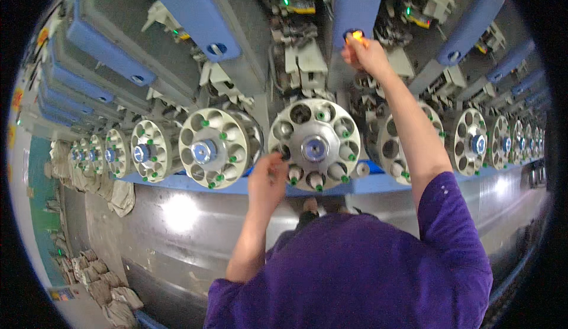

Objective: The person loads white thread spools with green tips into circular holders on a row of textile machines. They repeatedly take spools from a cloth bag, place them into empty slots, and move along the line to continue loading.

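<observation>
1. Cream and round, the central drum had a flat face pierced by a ring of circular openings, with a shiny metal hub at its middle
2. Pale, tapered bobbins with green tips sat in several of the central drum's openings, mostly along its right side and bottom
3. At the lower left edge of the central drum was the left hand, blurred, its fingers partly bent toward an opening; whether they touched the drum or held anything, I could not tell
4. Beyond the central drum and to its right, the right hand was at an orange-glowing knob on a smooth blue column; thumb and forefinger were drawn close at the knob, the other fingers curled, but I could not tell whether they pinched or pressed it
5. Similar perforated drums stood in a row on both sides of the central drum, the right-hand neighbour partly hidden by the bare right forearm
6. Below the central drum ran a blue rail and a smooth grey floor with glare on it; well to its left lay crumpled, pale cloth sacks
7. Soft purple fabric made up the shirt, on the near side of the central drum
</observation>
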Demonstrator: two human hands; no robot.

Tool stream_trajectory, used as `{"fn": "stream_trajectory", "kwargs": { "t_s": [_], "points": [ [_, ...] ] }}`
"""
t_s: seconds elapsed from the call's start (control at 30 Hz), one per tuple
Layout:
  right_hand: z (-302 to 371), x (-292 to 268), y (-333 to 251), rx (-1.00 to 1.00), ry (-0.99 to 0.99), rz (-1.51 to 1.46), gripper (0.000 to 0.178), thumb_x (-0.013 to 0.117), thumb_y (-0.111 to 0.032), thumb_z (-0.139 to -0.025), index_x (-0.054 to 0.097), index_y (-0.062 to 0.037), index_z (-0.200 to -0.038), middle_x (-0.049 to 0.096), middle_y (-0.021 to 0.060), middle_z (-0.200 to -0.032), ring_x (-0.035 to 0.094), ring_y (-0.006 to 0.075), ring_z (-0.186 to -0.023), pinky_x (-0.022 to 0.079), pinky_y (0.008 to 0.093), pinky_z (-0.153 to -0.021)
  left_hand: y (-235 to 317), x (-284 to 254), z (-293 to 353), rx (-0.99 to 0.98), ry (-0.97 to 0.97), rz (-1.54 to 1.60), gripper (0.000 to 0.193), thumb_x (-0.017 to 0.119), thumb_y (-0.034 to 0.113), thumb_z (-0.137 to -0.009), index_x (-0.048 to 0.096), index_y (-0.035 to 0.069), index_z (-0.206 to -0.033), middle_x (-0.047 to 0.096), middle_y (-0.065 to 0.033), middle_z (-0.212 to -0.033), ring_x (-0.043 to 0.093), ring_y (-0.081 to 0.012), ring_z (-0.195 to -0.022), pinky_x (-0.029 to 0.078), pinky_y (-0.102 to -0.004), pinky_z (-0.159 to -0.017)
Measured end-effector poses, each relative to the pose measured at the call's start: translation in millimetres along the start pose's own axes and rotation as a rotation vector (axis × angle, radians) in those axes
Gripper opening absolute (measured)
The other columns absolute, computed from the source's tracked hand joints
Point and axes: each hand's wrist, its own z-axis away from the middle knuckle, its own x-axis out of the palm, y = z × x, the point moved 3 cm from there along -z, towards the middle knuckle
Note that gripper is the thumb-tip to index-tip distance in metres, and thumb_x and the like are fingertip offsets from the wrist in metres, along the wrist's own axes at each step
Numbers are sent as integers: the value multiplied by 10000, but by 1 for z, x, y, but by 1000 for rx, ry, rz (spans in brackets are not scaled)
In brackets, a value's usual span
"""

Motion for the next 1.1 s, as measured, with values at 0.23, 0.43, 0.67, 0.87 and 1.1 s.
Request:
{"fn": "stream_trajectory", "kwargs": {
  "t_s": [0.23, 0.43, 0.67, 0.87, 1.1],
  "points": [
    [14, -22, -37, -303, 213, 981, 374, 579, -427, -831, 650, -62, -868, 659, 101, -801, 618, 156, -647, 485, 299, -611, 18, 56, 0, 434, -646, -557, 416, 595, 182, -705, 562, 199, -1119, 629, -97, -765, 634, -271, -728, 490, -388, -635],
    [83, -43, 5, -326, -73, 343, 303, 601, -323, -859, 619, -32, -939, 625, 23, -746, 565, 79, -661, 460, 235, -596, 34, 57, -34, 150, -829, -336, 140, 584, 207, -747, 543, 88, -808, 601, -113, -690, 598, -354, -693, 472, -445, -648],
    [256, -115, 131, 212, 76, 442, 364, 481, -355, -900, 588, -69, -1098, 664, 125, -892, 643, 236, -773, 528, 359, -708, 107, 70, -85, 261, -416, -451, 441, 647, 114, -757, 519, 46, -1174, 337, -188, -1367, 319, -367, -1265, 308, -457, -1012],
    [399, -199, 223, 362, 118, 259, 270, 544, -307, -868, 598, -95, -1026, 651, 109, -920, 625, 252, -825, 484, 366, -705, 219, 247, -4, 336, -1001, 154, 286, 665, 102, -749, 596, 10, -1010, 624, -135, -931, 599, -279, -897, 457, -340, -805],
    [510, -358, 278, 395, 141, 218, 273, 539, -315, -869, 605, -84, -999, 637, 122, -875, 608, 289, -831, 473, 366, -727, 373, 442, 125, 655, -1408, 368, 219, 641, 104, -789, 618, 55, -1002, 654, -110, -943, 633, -250, -890, 478, -312, -795]
  ]
}}
